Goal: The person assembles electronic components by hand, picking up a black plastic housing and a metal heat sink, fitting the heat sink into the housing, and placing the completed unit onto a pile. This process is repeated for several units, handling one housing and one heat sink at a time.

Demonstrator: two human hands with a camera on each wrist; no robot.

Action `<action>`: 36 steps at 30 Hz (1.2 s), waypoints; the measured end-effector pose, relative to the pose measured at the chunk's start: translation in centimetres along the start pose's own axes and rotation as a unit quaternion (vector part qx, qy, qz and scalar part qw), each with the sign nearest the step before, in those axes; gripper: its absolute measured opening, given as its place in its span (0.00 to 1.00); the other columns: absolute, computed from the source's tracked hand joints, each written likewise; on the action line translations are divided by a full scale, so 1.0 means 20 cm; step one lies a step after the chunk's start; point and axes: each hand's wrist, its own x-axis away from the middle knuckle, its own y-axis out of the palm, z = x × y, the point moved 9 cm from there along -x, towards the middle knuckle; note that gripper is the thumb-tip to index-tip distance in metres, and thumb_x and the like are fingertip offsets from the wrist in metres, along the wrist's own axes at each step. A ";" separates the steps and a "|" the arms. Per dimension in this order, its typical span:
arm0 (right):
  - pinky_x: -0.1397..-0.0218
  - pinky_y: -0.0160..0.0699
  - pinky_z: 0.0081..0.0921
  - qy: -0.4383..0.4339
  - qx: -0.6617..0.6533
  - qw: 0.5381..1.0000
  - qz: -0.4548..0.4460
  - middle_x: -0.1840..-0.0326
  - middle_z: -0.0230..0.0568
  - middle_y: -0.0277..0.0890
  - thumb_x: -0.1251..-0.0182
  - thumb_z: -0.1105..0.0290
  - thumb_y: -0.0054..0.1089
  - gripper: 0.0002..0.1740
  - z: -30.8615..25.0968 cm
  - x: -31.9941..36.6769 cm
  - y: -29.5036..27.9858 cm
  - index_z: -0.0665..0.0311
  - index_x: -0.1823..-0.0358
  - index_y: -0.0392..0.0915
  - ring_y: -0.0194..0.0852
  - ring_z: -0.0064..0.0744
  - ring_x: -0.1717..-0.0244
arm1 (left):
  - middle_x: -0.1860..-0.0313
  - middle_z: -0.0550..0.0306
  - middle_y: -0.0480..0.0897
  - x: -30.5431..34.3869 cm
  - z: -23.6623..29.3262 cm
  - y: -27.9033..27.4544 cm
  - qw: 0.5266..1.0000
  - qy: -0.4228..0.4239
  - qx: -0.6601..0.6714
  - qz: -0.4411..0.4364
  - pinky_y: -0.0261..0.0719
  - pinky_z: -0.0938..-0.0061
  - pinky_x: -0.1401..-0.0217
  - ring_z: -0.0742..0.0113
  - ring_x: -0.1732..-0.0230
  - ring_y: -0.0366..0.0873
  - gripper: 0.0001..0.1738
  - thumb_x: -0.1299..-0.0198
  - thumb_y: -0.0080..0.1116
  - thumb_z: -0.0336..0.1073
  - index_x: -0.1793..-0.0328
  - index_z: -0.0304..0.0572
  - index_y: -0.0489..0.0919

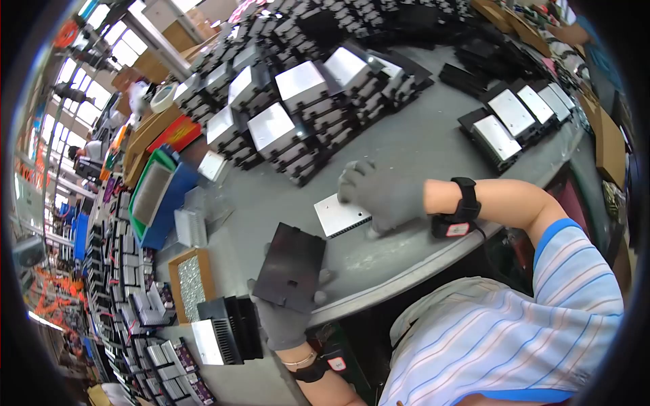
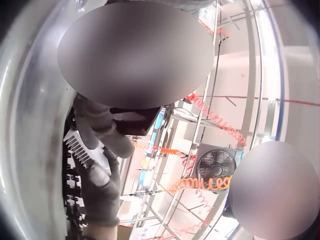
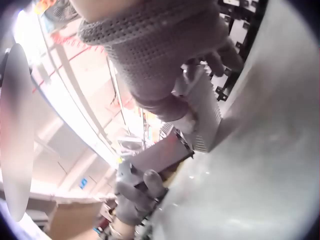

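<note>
My gloved left hand holds a flat black plate tilted up, near the table's front edge, with thumb and fingers at its sides. The gloved right hand grips a silver finned unit that stands low over the grey table. In the right wrist view, the right hand has thumb and fingers on either side of the finned unit, and the left hand holds the plate beyond it. The left wrist view shows the right hand with the finned unit.
Stacks of silver-topped units fill the back, with a shorter row at the right. To the left are a blue-green bin, a box of small metal parts and a black finned unit.
</note>
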 end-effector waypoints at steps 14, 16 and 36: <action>0.65 0.74 0.23 0.096 -0.535 0.830 -0.125 0.69 0.37 0.72 0.49 0.52 0.67 0.29 -0.11 -0.23 0.02 0.69 0.57 0.69 0.72 0.25 0.67 | 0.43 0.44 0.71 -0.18 0.09 0.27 0.847 0.170 -0.501 0.047 0.73 0.59 0.46 0.51 0.43 0.70 0.59 0.53 0.43 0.79 0.31 0.33 0.57; 0.64 0.74 0.22 0.144 -0.602 0.772 -0.146 0.66 0.35 0.74 0.39 0.51 0.57 0.24 -0.08 -0.26 0.12 0.65 0.56 0.71 0.71 0.23 0.67 | 0.39 0.46 0.67 -0.14 0.18 0.32 0.552 0.251 -0.768 0.203 0.69 0.56 0.40 0.51 0.38 0.66 0.66 0.60 0.45 0.84 0.28 0.32 0.52; 0.55 0.78 0.36 0.080 -0.169 0.982 0.031 0.62 0.58 0.77 0.51 0.46 0.61 0.36 -0.24 -0.13 -0.34 0.72 0.51 0.69 0.79 0.51 0.57 | 0.38 0.41 0.66 -0.14 -0.05 0.36 0.963 0.199 -0.032 0.178 0.75 0.37 0.52 0.42 0.42 0.69 0.31 0.33 0.38 0.52 0.32 0.38 0.57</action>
